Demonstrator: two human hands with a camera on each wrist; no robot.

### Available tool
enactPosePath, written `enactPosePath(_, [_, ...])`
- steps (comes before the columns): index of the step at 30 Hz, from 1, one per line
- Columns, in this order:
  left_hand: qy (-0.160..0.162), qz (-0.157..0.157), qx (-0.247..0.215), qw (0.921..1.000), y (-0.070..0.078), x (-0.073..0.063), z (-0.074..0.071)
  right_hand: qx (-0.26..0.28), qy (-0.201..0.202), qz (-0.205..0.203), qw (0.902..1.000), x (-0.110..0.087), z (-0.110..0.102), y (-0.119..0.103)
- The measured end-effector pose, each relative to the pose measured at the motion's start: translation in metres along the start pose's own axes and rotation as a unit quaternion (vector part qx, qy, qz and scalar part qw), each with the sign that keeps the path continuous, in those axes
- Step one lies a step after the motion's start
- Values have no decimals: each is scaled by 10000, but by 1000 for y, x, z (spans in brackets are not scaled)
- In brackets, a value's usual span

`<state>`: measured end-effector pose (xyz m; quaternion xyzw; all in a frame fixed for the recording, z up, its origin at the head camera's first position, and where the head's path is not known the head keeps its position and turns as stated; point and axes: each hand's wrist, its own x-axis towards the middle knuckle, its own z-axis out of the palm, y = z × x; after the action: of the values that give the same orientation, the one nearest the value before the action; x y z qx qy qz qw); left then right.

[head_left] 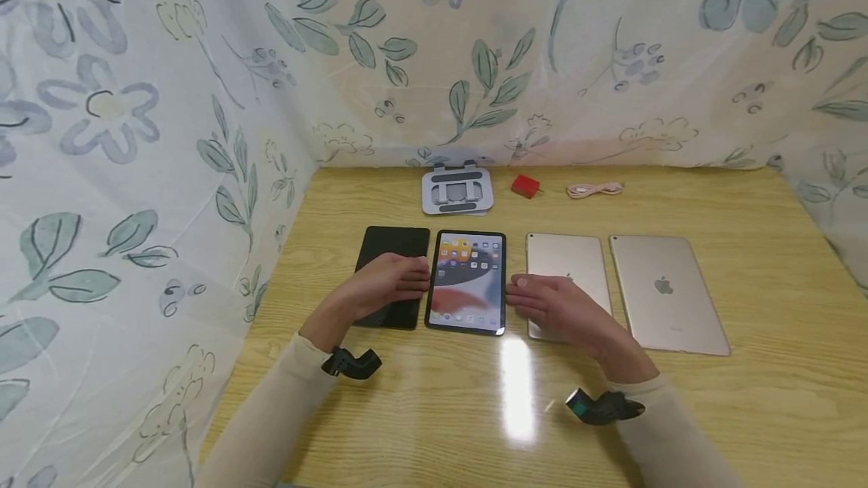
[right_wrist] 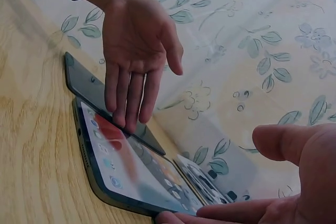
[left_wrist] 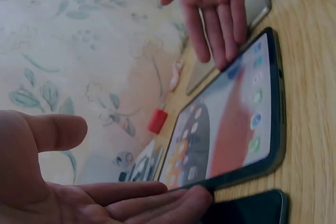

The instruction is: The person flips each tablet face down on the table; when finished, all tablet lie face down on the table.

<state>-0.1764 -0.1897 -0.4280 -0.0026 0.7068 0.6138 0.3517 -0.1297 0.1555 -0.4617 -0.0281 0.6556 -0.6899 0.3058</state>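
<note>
In the head view the lit tablet [head_left: 468, 277] lies flat and face up on the bench [head_left: 407, 413], between the left hand [head_left: 386, 285] and the right hand [head_left: 566, 307]; the hands are well apart, fingers straight, fingertips at its two long edges, clamped on nothing. I judge the step in hand to be squaring or steadying this tablet in its row; a further move here would call for light, even pressure from both sides, without dragging its neighbours. Counted, there are four tablets: the lit one, one dark tablet [head_left: 400, 315] partly under the left hand, and two pale gold iPads lying back up, the inner iPad [head_left: 570, 254] partly hidden by the right hand and the outer iPad [head_left: 671, 315] beyond it. Behind the row sit one folded grey stand [head_left: 456, 190], one red plug [head_left: 525, 186] and one pink cable [head_left: 594, 190]. The left wrist view shows the left fingertips against the lit tablet's near edge, the right palm facing them across the screen. In the right wrist view the right fingertips meet the opposite edge; whether the left ones press or merely touch, I cannot tell.
</note>
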Motion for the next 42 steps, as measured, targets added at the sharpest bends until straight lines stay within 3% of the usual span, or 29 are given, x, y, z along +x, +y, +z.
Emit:
enactPosePath(8, [61,-82,77,9999,2,6,10,312,68,9,9995,-3,-1,-2])
enactPosePath(15, [228,-97,8,9997,1,7,13,1120,224,171,9933,-6,-5,-3])
enactPosePath(20, [289,-70,-104,9995,-1,8,16,1549,195,54,9877,-8,-7,-3])
enactPosePath(29, [29,-145,-341,9993,0,13,31,2103,-20,-31,9776,-7,-10,-5])
enactPosePath(32, [88,18,-134,9999,4,16,40,2180,-74,-35,9759,-8,-11,-7])
enactPosePath(36, [181,392,89,9990,15,20,59,1957,-57,-126,9806,-10,-11,-10])
enactPosePath(42, [-126,823,-210,9963,36,21,92,1393,127,-230,9899,-15,-8,-16])
